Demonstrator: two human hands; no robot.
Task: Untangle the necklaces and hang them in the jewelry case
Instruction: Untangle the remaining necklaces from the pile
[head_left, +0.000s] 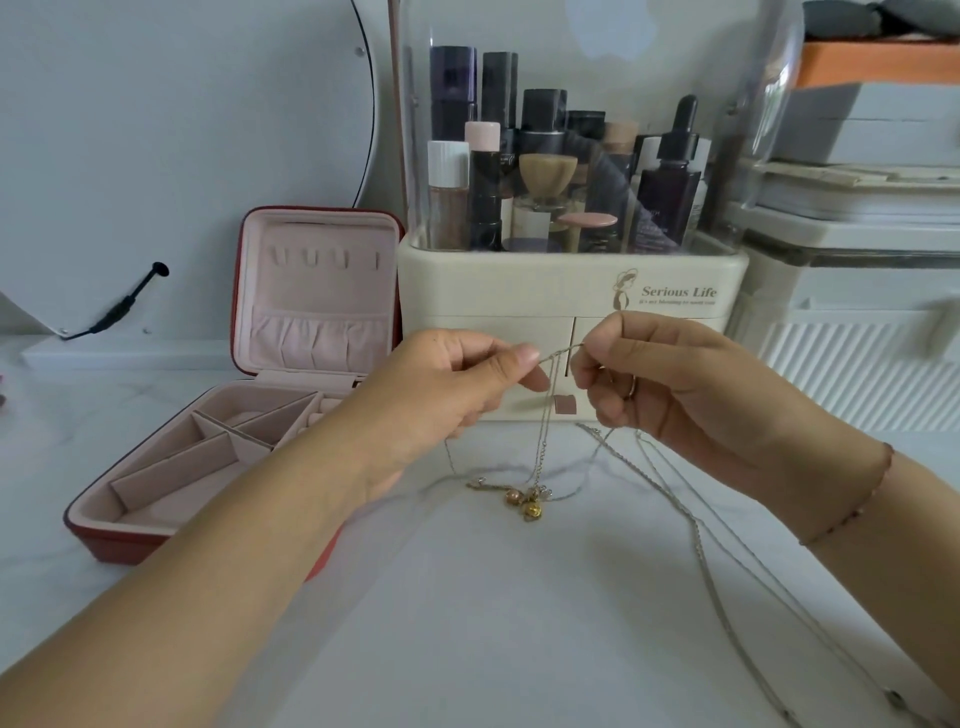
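- Head view is showing the left hand (457, 384) and the right hand (675, 384) both pinching one thin chain. A short piece of the necklaces (558, 353) is stretching almost level between the two grips.
- Just behind the grip a cream cosmetics organizer (519, 291) is standing and is carrying the words "Serious Life". The smaller line under them is too small to read.
- Below the grip the strands are hanging nearly straight down to the white table (519, 613), where small gold and rose pendants (525, 503) are lying together in a tangle.
- From under the right hand longer chains are running over the table toward the near right corner.
- Left of the grip the jewelry case (104, 530) is lying open, red outside and pink inside. Its lid (317, 291) is standing upright and is showing a row of hooks.
- Far left of the grip a large round panel (182, 104) with a dark rim is leaning at the pale wall.
- A thin bracelet (852, 514) is sitting on the right wrist.
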